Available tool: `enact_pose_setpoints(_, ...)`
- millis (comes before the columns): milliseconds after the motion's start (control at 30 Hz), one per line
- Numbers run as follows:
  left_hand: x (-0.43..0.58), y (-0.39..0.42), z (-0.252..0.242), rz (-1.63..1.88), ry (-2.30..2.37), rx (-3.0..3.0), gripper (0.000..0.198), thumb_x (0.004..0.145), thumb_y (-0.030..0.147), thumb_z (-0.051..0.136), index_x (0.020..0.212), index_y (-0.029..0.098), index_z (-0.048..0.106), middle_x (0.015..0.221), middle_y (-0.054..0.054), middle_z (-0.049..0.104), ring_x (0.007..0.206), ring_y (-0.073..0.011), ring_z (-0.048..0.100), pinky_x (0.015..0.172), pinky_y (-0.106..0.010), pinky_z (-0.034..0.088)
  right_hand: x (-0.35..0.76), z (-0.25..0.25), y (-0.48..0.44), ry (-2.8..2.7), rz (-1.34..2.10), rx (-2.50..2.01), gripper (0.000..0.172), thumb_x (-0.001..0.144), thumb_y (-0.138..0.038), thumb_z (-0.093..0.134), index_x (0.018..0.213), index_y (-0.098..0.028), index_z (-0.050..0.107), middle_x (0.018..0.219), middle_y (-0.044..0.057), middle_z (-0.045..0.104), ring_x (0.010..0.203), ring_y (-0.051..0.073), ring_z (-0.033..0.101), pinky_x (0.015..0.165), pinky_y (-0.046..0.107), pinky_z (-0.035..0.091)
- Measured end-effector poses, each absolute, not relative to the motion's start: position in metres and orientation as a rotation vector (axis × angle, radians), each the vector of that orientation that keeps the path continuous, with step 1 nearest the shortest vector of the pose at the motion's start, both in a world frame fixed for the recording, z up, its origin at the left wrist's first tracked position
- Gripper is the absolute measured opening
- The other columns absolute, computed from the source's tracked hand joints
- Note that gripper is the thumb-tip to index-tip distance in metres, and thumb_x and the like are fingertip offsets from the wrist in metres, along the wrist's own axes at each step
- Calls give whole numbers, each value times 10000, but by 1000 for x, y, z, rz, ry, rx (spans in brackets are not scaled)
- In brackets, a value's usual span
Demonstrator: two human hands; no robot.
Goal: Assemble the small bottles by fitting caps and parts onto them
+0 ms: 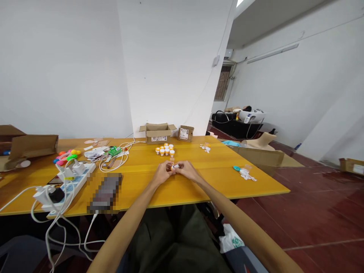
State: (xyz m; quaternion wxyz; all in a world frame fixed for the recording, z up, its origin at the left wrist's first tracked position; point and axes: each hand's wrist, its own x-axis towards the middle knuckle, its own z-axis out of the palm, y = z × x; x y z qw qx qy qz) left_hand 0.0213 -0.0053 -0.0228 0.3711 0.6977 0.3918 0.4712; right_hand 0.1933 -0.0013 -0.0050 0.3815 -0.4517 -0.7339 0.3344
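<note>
Head view, from the left: a white power strip (71, 182) with tangled cables lies on the yellow table (216, 182); near the middle the left hand (162, 172) is curled closed on one end of a small bottle (174, 167), just in front of a cluster of like bottles (165, 149); the right hand (186, 170) pinches the other end, fingertips meeting the left's, low over the tabletop. So slight a two-sided pinch could, I judge, let it slip and roll toward the near edge, or a jerk could topple the standing cluster; the piece looks tiny, white-bodied with orange at one end, too small to make out further.
</note>
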Motion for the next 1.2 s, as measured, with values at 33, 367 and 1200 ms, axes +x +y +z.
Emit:
enact_pose_setpoints(33,21,-5,-23,1211,1006,1794,345,654,147,808,969,165,668,887,-40,753,797,-178,714,786,-313,586,194,-6,-1,-1868,863,-1145,248,682,-392,721,735,-150,732,663,11,712,641,173,624,586,249,447)
enact_pose_setpoints(367,22,-6,-20,1267,973,1769,272,683,146,782,928,171,666,902,-47,750,841,-182,711,817,-324,573,193,-6,-3,-1722,1077,-1010,305,638,-430,750,778,-160,731,739,42,744,720,202,666,697,305,520)
enact_pose_setpoints(1200,22,-12,-12,1086,1166,1942,144,692,239,707,810,168,749,702,13,703,674,-162,609,662,-262,480,194,-4,-3,-1890,871,-1111,228,706,-312,717,875,-165,756,817,49,770,822,250,711,784,345,553)
